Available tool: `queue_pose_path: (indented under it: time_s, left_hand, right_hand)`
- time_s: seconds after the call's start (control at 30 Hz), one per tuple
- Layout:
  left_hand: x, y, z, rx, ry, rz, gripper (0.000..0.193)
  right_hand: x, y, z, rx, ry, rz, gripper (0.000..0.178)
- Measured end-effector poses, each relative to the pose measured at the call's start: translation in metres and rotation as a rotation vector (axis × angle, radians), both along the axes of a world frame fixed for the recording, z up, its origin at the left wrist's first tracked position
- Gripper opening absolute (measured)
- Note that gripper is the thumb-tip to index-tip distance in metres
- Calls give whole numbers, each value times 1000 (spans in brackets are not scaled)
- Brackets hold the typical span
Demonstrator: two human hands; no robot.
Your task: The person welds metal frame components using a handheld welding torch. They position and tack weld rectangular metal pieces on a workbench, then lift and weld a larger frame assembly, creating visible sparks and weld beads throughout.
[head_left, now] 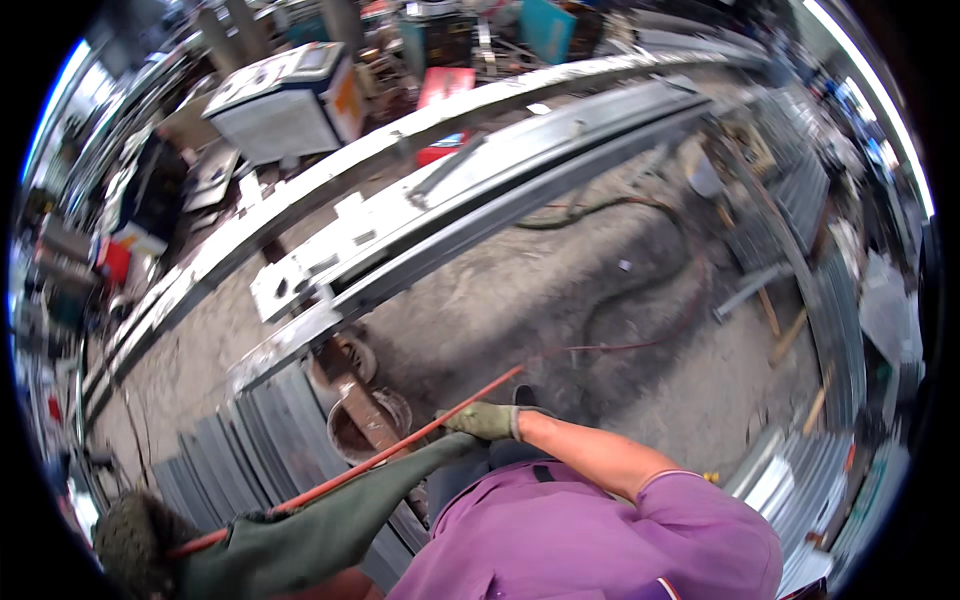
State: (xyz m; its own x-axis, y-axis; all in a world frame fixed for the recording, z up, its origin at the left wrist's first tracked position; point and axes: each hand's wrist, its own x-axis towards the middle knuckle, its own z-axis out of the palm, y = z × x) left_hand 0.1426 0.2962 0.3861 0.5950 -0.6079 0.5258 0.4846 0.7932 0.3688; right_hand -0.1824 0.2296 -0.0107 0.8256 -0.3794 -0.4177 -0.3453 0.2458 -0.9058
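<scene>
Red tube (pixel 350 474) slants from left hand (pixel 135 540) past right hand (pixel 487 421); right grip looks clamped on it, left grip can't tell. Step: seemingly two-handed handling; next calls for steady hold.

"What are you counting around the red rod (pixel 350 474)?"
"I'm counting one rod, with two gloved hands (pixel 488 421) gripping it. Two round buckets (pixel 340 445) are standing just beyond it, and one white box (pixel 275 115) is sitting well beyond it."
</scene>
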Motion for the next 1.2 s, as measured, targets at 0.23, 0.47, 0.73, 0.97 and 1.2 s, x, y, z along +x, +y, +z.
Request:
queue_pose_path:
  time_s: [0.23,0.47,0.73,0.97,1.2]
  left_hand:
    - [25,56,-34,208,180,-19,16]
    - [-10,41,-157,602,345,7,31]
    - [-98,42,-318,1024,662,-262,16]
    - [-149,27,-367,1476,281,-333,27]
    - [-170,14,-392,1566,-118,-226,46]
  right_hand:
    - [-16,-69,29,-299,262,-307,41]
    - [-63,-127,-44,-984,734,-288,42]
    - [-10,-53,-4,-370,438,-319,50]
    - [113,-45,79,-101,128,-192,63]
    - [133,-60,37,-22,211,-356,32]
